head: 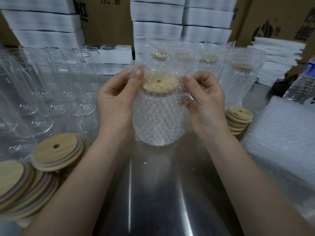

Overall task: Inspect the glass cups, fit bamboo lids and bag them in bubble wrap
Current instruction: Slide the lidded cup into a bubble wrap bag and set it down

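L hand [117,97] and R hand [204,103] are each clamped, thumb vs fingers, on the open mouth of a bubble-wrap bag [158,130], L at its 9 o'clock edge, R at 3 o'clock. A glass cup [158,108] w/ bamboo lid [159,83] fitted is held upright inside, at frame centre over the steel table [162,193]; contact w/ the table can't be told. Bagged cups [209,65] are stood at 12–1 o'clock, bare glass cups [56,86] at 9–10, loose lids [54,150] at 8, a small lid stack [238,120] and flat bubble bags [281,133] at 3–4.
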`<move>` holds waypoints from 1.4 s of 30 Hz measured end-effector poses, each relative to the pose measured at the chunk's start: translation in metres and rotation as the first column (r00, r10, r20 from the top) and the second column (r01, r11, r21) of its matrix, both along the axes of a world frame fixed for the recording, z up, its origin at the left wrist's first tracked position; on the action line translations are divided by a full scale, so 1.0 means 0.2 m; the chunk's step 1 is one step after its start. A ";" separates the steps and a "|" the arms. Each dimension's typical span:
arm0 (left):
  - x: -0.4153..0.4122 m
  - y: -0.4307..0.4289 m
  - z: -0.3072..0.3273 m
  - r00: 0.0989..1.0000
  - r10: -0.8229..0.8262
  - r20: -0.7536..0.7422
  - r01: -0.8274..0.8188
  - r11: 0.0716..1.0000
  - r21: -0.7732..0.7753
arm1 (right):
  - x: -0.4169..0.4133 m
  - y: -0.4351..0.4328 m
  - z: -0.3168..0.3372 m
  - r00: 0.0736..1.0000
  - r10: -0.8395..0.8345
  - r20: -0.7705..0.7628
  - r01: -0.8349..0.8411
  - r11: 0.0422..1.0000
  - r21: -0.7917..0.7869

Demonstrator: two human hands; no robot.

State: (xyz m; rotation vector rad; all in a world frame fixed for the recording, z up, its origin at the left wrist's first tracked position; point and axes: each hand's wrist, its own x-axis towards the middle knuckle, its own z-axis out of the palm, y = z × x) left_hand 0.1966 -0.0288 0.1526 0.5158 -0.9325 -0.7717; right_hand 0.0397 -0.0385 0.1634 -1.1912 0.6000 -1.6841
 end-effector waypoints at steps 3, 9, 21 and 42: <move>0.01 -0.01 0.00 1.000 0.023 0.017 -0.023 0.999 0.024 | 0.00 0.00 0.00 1.000 -0.004 -0.025 0.004 1.000 -0.002; -0.01 0.01 0.00 0.994 0.072 0.077 -0.075 0.996 0.039 | 0.00 -0.02 -0.01 0.989 -0.025 -0.149 0.023 1.000 -0.015; 0.01 0.00 0.00 0.975 0.179 0.129 -0.181 0.983 0.002 | 0.00 -0.01 -0.01 0.979 -0.155 -0.129 0.144 0.985 -0.091; 0.05 -0.05 -0.06 0.964 -0.257 -0.073 0.266 0.949 0.167 | 0.01 -0.03 -0.03 0.998 -0.002 0.056 -0.001 0.998 0.055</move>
